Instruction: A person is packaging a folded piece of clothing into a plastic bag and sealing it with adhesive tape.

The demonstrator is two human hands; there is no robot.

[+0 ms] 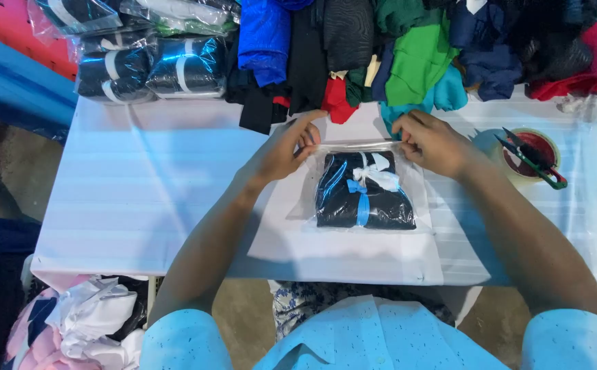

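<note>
A clear plastic bag (365, 188) lies flat near the middle of the white table (141, 199), a little toward the near edge, on a loose white sheet (291, 240). Inside it is a folded dark garment (343, 195) with a blue band and a white tie. The bag's long axis runs from the near edge to the far edge, and its open mouth points to the far edge, toward the clothes heaped there.

The left hand (286, 149) pinches the left end of the bag's top strip between thumb and fingers. The right hand (434, 142) pinches the right end of the same strip. The hands are well apart, one at each top corner of the bag.

Along the far edge lies a pile of clothes (408, 55) in blue, black, green, red and teal. At the far left corner sit packed bags (147, 65) of dark garments. Toward the right edge a roll of tape (528, 161) holds small green-handled snips (535, 159).

The table top is striped white and stands on a rough bare floor (10, 178). More cloth (86, 322) lies below the near left corner.
</note>
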